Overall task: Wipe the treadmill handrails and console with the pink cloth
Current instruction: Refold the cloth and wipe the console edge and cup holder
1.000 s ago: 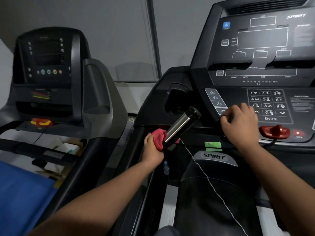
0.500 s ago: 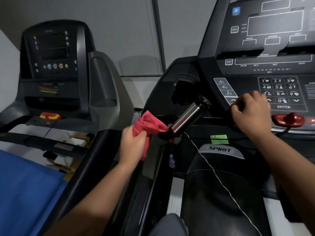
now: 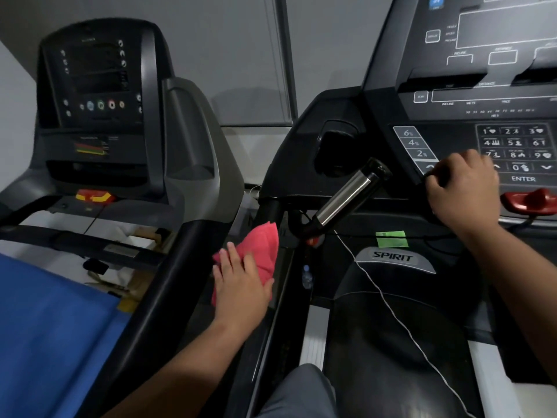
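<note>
The pink cloth (image 3: 266, 245) lies against the black left side rail (image 3: 269, 213) of the Spirit treadmill, below the chrome pulse grip (image 3: 346, 197). My left hand (image 3: 241, 285) lies flat over the cloth with straight fingers and presses it onto the rail. My right hand (image 3: 461, 188) is curled round a dark bar at the lower left edge of the console (image 3: 482, 95), just under the keypad. Its fingers hide most of that bar.
A red safety key (image 3: 530, 200) sits right of my right hand, and a white cord (image 3: 388, 300) trails from it across the motor cover. A second treadmill (image 3: 99, 95) stands close on the left above a blue surface (image 3: 48, 327). A small bottle (image 3: 306, 276) lies low beside the rail.
My left hand has left the chrome pulse grip with the cloth, moved down and left, and opened flat on the side rail. My right hand has kept its hold.
</note>
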A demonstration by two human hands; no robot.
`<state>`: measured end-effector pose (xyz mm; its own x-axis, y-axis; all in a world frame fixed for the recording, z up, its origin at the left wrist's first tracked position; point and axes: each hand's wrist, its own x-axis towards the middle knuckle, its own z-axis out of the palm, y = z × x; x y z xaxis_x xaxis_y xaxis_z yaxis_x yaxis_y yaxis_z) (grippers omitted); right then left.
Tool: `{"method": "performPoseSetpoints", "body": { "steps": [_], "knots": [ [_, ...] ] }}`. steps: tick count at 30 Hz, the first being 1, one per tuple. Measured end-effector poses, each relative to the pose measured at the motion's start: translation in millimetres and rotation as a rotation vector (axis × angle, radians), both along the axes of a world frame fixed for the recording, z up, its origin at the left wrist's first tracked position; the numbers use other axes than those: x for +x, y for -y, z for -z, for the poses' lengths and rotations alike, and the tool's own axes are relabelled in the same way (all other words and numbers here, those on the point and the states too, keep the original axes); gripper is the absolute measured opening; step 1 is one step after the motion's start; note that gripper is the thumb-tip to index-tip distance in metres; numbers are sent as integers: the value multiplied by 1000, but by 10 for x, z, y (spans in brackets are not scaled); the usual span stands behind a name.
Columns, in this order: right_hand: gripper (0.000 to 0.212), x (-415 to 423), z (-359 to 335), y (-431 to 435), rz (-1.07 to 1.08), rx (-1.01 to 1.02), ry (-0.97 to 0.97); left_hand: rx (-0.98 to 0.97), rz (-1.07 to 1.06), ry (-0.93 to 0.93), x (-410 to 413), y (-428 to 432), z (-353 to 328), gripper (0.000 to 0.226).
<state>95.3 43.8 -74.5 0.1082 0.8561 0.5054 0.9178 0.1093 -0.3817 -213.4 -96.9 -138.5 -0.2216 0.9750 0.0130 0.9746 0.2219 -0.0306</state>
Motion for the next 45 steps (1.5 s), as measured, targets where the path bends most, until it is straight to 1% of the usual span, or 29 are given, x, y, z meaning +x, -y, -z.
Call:
{"method": "performPoseSetpoints", "body": {
  "steps": [2, 4, 7, 9, 10, 12, 14, 16, 17, 18, 20, 21, 22, 25, 28, 29, 31, 33, 36, 37, 39, 41, 44, 45],
  "knots": [
    [45, -4, 5, 0, 4, -4, 1, -95, -129, 52, 45, -194, -37, 92],
    [41, -5, 8, -9, 5, 7, 13, -140, -175, 29, 73, -374, -94, 91],
    [29, -9, 13, -12, 10, 8, 16, -127, -185, 12, 47, -631, -103, 85],
    [33, -3, 16, -5, 9, 8, 21, -202, -232, 69, 33, -788, -162, 83],
    [37, -2, 14, 0, 8, 9, 24, -296, -271, 43, 50, -837, -239, 85],
    [43, -3, -2, 10, 5, 8, 22, -483, -299, -159, 120, -871, -408, 86],
    [40, -1, 1, 8, 0, 7, 15, -599, -295, -371, 195, -830, -499, 88],
    [40, 9, 8, 8, 1, 9, 15, -631, -271, -483, 207, -729, -456, 92],
    [42, 13, 11, 7, 3, 12, 17, -619, -258, -474, 172, -650, -390, 92],
    [42, 15, 11, 6, 5, 13, 18, -589, -240, -410, 115, -565, -309, 89],
    [36, 18, 22, -6, 6, 22, 24, -456, -211, -172, -6, -353, -155, 88],
    [31, 14, 27, -11, 6, 29, 27, -395, -186, -92, -51, -246, -105, 89],
    [28, 12, 35, -18, 8, 40, 33, -347, -153, -75, -67, -141, -75, 89],
    [25, 6, 47, -33, 21, 53, 52, -263, -86, -143, -20, 12, -53, 89],
    [25, -10, 47, -42, 28, 51, 59, -169, -98, -222, 40, -152, -12, 86],
    [25, -12, 49, -45, 31, 53, 63, -144, -114, -214, 43, -266, 6, 84],
    [25, -12, 57, -45, 33, 51, 67, -86, -151, -123, 28, -534, 37, 79],
    [25, -8, 62, -46, 30, 50, 65, -45, -176, 19, 21, -781, 34, 73],
    [26, -4, 57, -39, 16, 44, 58, -41, -206, 173, -19, -1048, -29, 72],
    [27, 1, 54, -37, 11, 41, 59, -62, -205, 231, -63, -1107, -45, 76],
    [28, 16, 56, -24, 5, 30, 58, -122, -186, 405, -188, -1150, -59, 89],
    [34, 27, 56, -14, 0, 21, 53, -130, -149, 567, -276, -1061, -84, 99],
    [45, 21, 40, 9, 3, 5, 44, -127, -104, 667, -334, -752, -89, 90],
    [46, 16, 34, 15, 3, 0, 42, -139, -105, 667, -345, -631, -80, 92]
  ]
}}
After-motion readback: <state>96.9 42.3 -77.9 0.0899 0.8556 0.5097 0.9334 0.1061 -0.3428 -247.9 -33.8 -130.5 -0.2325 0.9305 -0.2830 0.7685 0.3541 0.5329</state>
